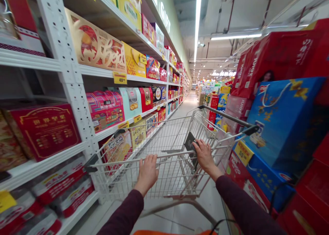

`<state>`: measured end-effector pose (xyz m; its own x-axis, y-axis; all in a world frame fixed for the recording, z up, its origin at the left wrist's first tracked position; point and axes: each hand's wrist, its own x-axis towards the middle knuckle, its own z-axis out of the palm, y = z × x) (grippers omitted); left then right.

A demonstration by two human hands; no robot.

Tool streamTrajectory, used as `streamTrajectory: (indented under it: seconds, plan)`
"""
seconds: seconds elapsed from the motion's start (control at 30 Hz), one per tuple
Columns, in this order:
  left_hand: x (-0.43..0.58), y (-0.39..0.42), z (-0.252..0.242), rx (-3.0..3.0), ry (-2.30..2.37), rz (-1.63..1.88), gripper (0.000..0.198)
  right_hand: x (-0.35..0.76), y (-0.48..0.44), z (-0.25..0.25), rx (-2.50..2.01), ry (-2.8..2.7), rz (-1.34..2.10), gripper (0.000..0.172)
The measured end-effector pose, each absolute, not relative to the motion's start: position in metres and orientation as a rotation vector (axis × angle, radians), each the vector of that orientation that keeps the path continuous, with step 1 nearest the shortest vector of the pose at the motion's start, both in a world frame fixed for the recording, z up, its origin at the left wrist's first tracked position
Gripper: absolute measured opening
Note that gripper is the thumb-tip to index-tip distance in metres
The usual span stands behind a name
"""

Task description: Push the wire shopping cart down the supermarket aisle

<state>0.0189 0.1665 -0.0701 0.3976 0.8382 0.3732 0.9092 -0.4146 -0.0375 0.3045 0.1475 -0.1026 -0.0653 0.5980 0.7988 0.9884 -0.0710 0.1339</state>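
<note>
I hold the wire shopping cart (144, 139) in a two-hand grip: left hand (147, 173) curled over its near rim, right hand (204, 156) curled over the rim beside a dark panel (190, 149). Boxes (282, 125) stand right of the cart.

The head-worn camera looks from above and just behind the left grip (147, 173) and right grip (205, 156), facing forward and tilted down along a supermarket aisle. Both grips sit low and close in the frame, near the bottom edge, and the wire basket of the shopping cart (164, 139) fills the lower middle just ahead of them. The wide view takes in shelving (72, 84) near the left grip and a blue gift bag (282, 125) near the right grip, while the aisle floor (191, 104) runs away well beyond both grips, under the ceiling (231, 8).
</note>
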Motion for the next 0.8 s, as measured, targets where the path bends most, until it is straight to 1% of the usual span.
streamTrajectory:
  seconds: [0.13,0.23,0.33,0.43,0.57,0.7,0.8]
  plan:
    - [0.022,0.158,-0.071,-2.406,-1.518,-0.459,0.057,0.309,0.147,-0.102,-1.692,-1.722,-0.979,0.044]
    - [0.025,0.153,-0.073,-2.438,-1.509,-0.446,0.059,0.315,0.15,-0.1,-1.767,-1.691,-0.916,0.044]
    - [0.017,0.153,-0.079,-2.443,-1.52,-0.425,0.064,0.324,0.154,-0.097,-1.86,-1.652,-0.831,0.04]
    - [-0.001,0.156,-0.087,-2.38,-1.553,-0.38,0.067,0.336,0.156,-0.095,-1.906,-1.654,-0.769,0.036]
    - [-0.014,0.155,-0.092,-2.406,-1.523,-0.275,0.069,0.341,0.158,-0.093,-1.938,-1.615,-0.788,0.037]
    - [-0.004,0.152,-0.086,-2.457,-1.571,-0.235,0.075,0.307,0.161,-0.092,-1.917,-1.671,-0.769,0.037]
    - [0.004,0.152,-0.079,-2.511,-1.591,-0.211,0.078,0.262,0.163,-0.096,-1.827,-1.787,-0.721,0.04]
